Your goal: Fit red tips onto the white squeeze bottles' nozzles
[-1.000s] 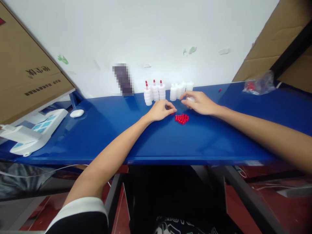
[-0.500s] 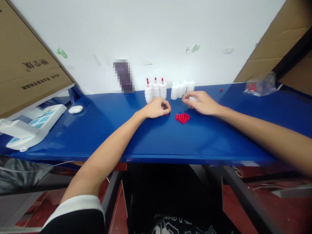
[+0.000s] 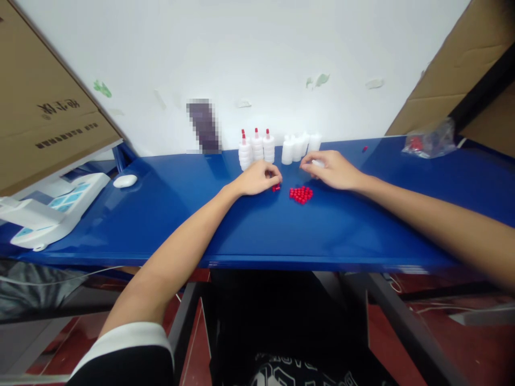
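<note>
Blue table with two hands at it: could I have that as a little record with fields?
Surface: blue table
Left hand: at a few red pieces, grip unclear
Right hand: holds a small white piece
Between hands, nearer the person: red cluster
Back: red-tipped bottles
Beside those: plain white bottles
Far right: clear bag, red contents

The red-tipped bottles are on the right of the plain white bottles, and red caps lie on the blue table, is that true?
No, the red-tipped bottles are on the left of the plain white bottles in the head view; red caps do lie on the blue table.
</note>
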The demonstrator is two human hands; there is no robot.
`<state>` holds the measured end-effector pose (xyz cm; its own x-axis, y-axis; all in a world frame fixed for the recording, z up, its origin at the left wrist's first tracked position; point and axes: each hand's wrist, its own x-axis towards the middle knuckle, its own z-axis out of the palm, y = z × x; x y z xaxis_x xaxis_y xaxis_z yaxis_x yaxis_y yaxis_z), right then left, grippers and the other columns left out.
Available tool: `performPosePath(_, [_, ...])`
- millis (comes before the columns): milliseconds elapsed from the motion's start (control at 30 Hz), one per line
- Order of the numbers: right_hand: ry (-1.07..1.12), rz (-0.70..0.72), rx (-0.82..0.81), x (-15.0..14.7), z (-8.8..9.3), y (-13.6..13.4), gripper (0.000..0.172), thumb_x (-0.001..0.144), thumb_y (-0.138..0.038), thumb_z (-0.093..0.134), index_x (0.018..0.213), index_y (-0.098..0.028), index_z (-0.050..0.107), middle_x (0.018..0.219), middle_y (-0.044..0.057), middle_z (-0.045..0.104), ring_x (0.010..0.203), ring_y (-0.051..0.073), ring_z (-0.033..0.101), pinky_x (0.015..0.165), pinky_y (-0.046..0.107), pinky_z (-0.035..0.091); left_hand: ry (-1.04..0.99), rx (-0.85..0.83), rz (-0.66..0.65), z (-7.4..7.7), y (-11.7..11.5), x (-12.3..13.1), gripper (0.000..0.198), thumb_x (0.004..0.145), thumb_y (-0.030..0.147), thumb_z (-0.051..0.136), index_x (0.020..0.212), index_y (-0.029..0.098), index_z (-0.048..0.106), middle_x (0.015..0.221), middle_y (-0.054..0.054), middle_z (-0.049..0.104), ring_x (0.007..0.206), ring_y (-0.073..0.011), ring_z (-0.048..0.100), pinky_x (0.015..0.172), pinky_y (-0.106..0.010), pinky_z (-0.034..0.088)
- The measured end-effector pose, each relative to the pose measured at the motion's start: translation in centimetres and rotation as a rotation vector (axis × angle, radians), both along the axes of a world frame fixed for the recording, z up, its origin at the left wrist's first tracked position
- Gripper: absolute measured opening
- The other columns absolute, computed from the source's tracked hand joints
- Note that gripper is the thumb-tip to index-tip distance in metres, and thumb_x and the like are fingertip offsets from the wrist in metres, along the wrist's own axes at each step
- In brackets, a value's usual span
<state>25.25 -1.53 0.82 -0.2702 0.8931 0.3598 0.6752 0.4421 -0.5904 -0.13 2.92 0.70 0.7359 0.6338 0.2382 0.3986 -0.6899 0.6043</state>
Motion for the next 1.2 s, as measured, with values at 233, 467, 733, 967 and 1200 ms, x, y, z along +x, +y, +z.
performPosePath(233, [-0.034,0.010,0.026,0.1,-0.1,0.1,0.024,0.089,-0.039,0.061,0.090,-0.019,0.074,0.074,0.003,0.073,0.071,0.023,0.068,0.077,0.037,0.049,-0.047,0.021,-0.065,0.0,0.3,-0.6,0.032,0.098,0.037,0.059,0.109,0.015,0.080,0.106,-0.010,0.078,0.088,-0.0145,0.069,0.082,-0.028,0.054])
performPosePath(467, [-0.030,0.032,0.053,0.2,-0.4,0.4,0.021,0.088,-0.037,0.060,0.088,-0.021,0.073,0.085,0.005,0.077,0.076,0.024,0.070,0.078,0.038,0.050,-0.164,0.272,0.082,0.2,0.2,-1.3,0.022,0.092,0.029,0.061,0.095,0.017,0.079,0.095,-0.007,0.076,0.080,-0.0138,0.066,0.074,-0.028,0.053])
performPosePath(733, [-0.053,0.039,0.064,0.2,-0.2,0.2,0.022,0.087,-0.036,0.059,0.087,-0.021,0.074,0.088,0.006,0.078,0.085,0.027,0.072,0.083,0.040,0.050,0.106,0.498,0.012,2.0,-1.6,-2.3,0.024,0.090,0.029,0.058,0.094,0.018,0.079,0.092,-0.007,0.071,0.082,-0.0183,0.063,0.079,-0.033,0.049])
performPosePath(967, [-0.082,0.031,0.077,0.3,-0.4,0.4,0.022,0.088,-0.035,0.059,0.088,-0.021,0.075,0.089,0.005,0.079,0.080,0.024,0.070,0.081,0.038,0.049,0.269,0.461,-0.056,2.6,-2.6,-1.9,0.026,0.089,0.032,0.062,0.103,0.021,0.081,0.104,-0.008,0.071,0.089,-0.0204,0.065,0.081,-0.034,0.048])
performPosePath(1200, [-0.092,0.028,0.075,0.3,-0.3,0.3,0.021,0.088,-0.036,0.060,0.089,-0.021,0.076,0.088,0.005,0.078,0.080,0.024,0.069,0.081,0.037,0.049,0.323,0.468,-0.075,2.5,-2.7,-1.7,0.027,0.089,0.030,0.061,0.103,0.022,0.082,0.110,-0.008,0.071,0.087,-0.0200,0.065,0.075,-0.033,0.045])
